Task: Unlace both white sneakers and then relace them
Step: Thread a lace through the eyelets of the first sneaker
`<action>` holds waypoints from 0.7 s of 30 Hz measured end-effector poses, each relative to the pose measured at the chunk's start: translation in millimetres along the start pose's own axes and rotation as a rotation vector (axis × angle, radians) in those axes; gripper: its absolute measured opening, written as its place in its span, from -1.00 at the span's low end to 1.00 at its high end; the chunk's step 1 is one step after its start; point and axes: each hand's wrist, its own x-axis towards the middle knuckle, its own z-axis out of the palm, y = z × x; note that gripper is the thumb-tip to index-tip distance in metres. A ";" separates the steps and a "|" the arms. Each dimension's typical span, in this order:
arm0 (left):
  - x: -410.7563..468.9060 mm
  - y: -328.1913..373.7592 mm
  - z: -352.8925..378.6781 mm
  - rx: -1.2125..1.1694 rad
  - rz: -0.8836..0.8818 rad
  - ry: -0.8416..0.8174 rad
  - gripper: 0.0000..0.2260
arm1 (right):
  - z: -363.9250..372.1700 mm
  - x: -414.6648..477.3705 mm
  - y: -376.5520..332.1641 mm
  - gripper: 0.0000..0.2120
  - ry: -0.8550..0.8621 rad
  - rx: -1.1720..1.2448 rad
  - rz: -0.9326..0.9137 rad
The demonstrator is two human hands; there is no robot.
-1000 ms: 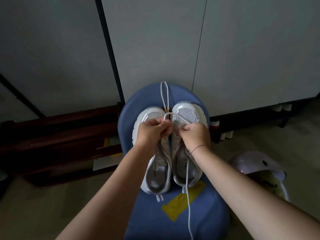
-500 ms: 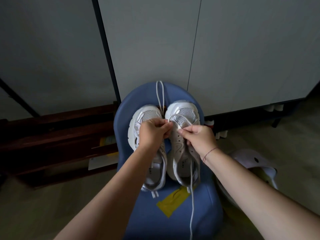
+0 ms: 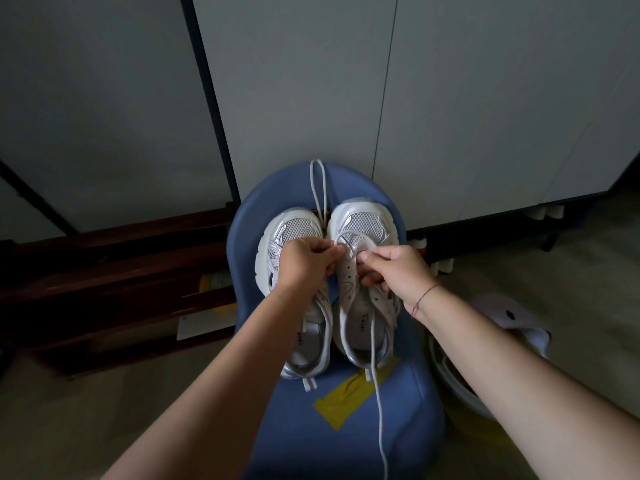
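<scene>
Sneakers (image 3: 363,225) sit on chair (image 3: 346,445); left hand (image 3: 306,263), right hand (image 3: 398,268) pinch lace (image 3: 381,427).

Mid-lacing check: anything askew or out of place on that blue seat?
Nothing damaged. One loose lace lies doubled between the two toe caps, reaching the far edge of the blue seat. The lace end from the right-side sneaker trails off the near edge, where it could snag. A yellow tape patch sits crooked.

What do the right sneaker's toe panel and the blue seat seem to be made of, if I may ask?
Toe panel: white mesh, likely synthetic; a fine grid of holes shows. Blue seat: matte, smooth, evenly coloured; plastic or fabric, hard to tell.
</scene>
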 end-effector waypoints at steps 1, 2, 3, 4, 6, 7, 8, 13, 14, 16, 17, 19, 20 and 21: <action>1.4 0.7 -0.4 0.006 -0.011 -0.015 -0.91 | -0.7 -1.3 -1.0 -0.88 -0.015 0.002 0.003; 2.3 1.3 -0.7 0.014 -0.015 -0.026 -0.92 | -1.1 -2.6 -1.7 -0.87 -0.031 0.006 0.004; 2.6 2.1 -0.5 0.027 -0.016 -0.030 -0.92 | -1.3 -3.4 -1.7 -0.87 -0.045 0.003 0.000; 2.5 2.7 0.1 0.041 -0.016 -0.028 -0.92 | -1.5 -4.1 -1.9 -0.87 -0.056 -0.011 -0.008; 1.8 2.3 3.0 0.058 0.003 -0.002 -0.90 | -2.1 -4.0 -1.2 -0.87 -0.063 -0.051 -0.025; 1.8 1.0 5.2 0.066 0.021 0.022 -0.88 | -2.5 -3.6 -0.7 -0.87 -0.064 -0.062 -0.034; 2.0 -0.7 7.4 0.076 0.041 0.048 -0.87 | -2.7 -3.4 -0.2 -0.85 -0.064 -0.067 -0.040; 5.4 -6.2 13.9 0.039 0.049 0.150 -0.89 | -1.9 -2.1 2.7 -0.82 -0.075 -0.026 -0.049; 6.7 -6.6 14.0 0.028 0.046 0.157 -0.90 | -1.9 -2.1 3.1 -0.82 -0.071 -0.022 -0.050; 9.0 -6.5 14.1 0.034 0.043 0.156 -0.91 | -1.6 -1.7 4.1 -0.83 -0.041 -0.021 -0.054; 10.0 -6.6 14.1 0.051 0.044 0.153 -0.91 | -1.3 -1.5 4.7 -0.83 -0.016 -0.021 -0.057; 10.8 -5.9 14.0 0.086 0.052 0.147 -0.90 | 0.7 -1.1 5.7 -0.83 0.044 -0.023 -0.062; 11.0 -5.7 13.8 0.104 0.057 0.145 -0.89 | 2.3 -1.2 5.8 -0.83 0.075 -0.026 -0.067; 11.3 -5.6 13.6 0.124 0.064 0.144 -0.89 | 4.1 -1.0 6.0 -0.82 0.108 -0.034 -0.073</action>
